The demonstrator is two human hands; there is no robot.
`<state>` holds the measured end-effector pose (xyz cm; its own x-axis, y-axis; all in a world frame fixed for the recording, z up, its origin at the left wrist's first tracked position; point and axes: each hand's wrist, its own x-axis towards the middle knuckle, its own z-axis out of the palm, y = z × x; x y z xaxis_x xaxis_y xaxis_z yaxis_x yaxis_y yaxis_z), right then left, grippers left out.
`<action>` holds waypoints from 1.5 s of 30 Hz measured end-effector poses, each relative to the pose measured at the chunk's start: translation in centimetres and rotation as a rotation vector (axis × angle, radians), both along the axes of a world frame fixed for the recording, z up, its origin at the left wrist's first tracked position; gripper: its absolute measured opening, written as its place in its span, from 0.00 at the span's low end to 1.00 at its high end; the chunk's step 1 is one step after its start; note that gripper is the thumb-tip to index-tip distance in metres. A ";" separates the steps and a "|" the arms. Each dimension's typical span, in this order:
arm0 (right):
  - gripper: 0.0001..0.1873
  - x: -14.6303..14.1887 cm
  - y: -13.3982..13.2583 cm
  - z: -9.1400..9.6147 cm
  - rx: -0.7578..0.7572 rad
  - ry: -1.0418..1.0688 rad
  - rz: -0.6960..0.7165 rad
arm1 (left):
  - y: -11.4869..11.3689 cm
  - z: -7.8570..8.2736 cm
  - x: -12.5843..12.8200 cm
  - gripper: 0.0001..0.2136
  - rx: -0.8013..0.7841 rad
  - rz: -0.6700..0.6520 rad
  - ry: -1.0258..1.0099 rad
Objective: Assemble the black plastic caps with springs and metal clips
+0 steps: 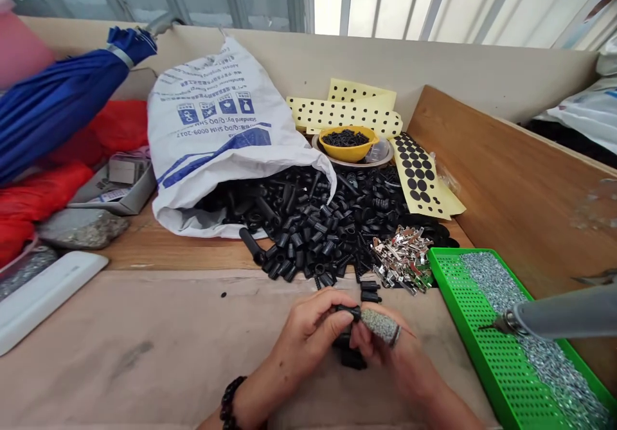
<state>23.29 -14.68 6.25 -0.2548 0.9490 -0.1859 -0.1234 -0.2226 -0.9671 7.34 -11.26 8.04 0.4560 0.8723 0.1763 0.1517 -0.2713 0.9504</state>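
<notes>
**Black sleeve held crosswise in both hands**

My left hand [308, 335] and right hand [393, 356] meet at the fingertips, both pinched on one black sleeve [348, 311]. Its long axis runs left to right, nearly level. It is held above the table [144, 353], just short of the heap of black parts [313, 224].

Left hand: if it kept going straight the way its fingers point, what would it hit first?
Most likely the right hand: its covered finger faces the left hand across the small black part both pinch. Depth is unclear.
</notes>
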 end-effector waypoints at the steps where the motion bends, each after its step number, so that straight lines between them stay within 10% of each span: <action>1: 0.16 0.1 0.0 0.1 0.058 -0.067 0.016 | 0.0 -0.1 0.0 0.07 -0.041 0.009 -0.012; 11: 0.11 1.9 0.4 1.2 0.795 -0.829 0.202 | 0.0 -0.1 0.4 0.09 -0.434 -0.016 -0.152; 24: 0.12 1.5 -0.3 -0.4 0.330 -0.380 0.030 | -0.7 -0.9 0.7 0.07 0.192 -0.004 0.013; 34: 0.10 2.1 0.5 1.4 0.577 -0.700 0.143 | 0.2 -0.7 0.7 0.09 0.288 -0.048 0.307; 45: 0.08 1.1 0.1 0.2 0.579 -0.796 0.084 | -0.4 -1.7 0.2 0.08 0.307 -0.005 0.193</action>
<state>24.36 -14.55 6.41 -0.3276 0.9320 0.1554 0.6045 0.3331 -0.7236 7.57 -11.63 6.30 0.5106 0.7897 0.3401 0.3181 -0.5410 0.7786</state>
